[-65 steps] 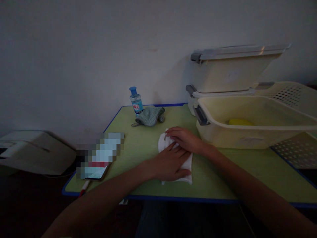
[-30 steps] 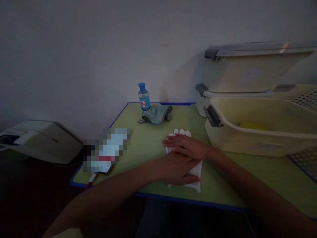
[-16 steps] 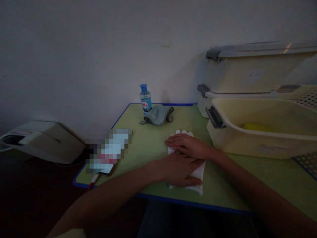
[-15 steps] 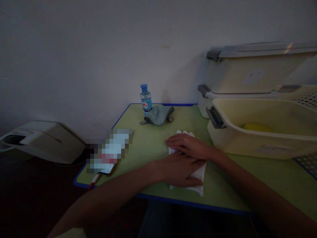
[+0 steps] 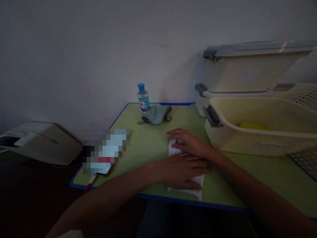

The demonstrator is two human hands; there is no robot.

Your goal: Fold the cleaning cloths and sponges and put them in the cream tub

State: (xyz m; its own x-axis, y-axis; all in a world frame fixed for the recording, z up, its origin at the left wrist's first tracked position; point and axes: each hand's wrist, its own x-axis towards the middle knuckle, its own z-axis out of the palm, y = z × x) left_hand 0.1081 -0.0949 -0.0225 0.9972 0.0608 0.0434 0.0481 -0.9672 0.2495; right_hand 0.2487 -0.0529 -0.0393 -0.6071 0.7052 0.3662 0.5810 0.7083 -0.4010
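A white glove (image 5: 174,150) lies on the green table with its cuff toward the near edge. My left hand (image 5: 182,172) rests flat across its lower part, fingers stretched out to the right. Just beyond, my right hand (image 5: 189,142) is at the glove's far end, with fingers over the far side and thumb nearer, taking hold of it. The glove's fingertips are hidden under this hand. My two hands touch where the left fingers pass below the right palm.
Beyond the hands stand a blue-capped bottle (image 5: 143,99) and a crumpled grey cloth (image 5: 156,115). At left lies a phone (image 5: 109,148) with a cable. An open cream bin (image 5: 247,142) holds something yellow; lidded boxes (image 5: 247,71) are stacked behind. A white container (image 5: 47,142) sits beyond the table's left edge.
The glove's fingertips, showing past my right hand before, are now covered. My right hand has lifted its thumb side and curled around the far end. My left hand stays on the glove.
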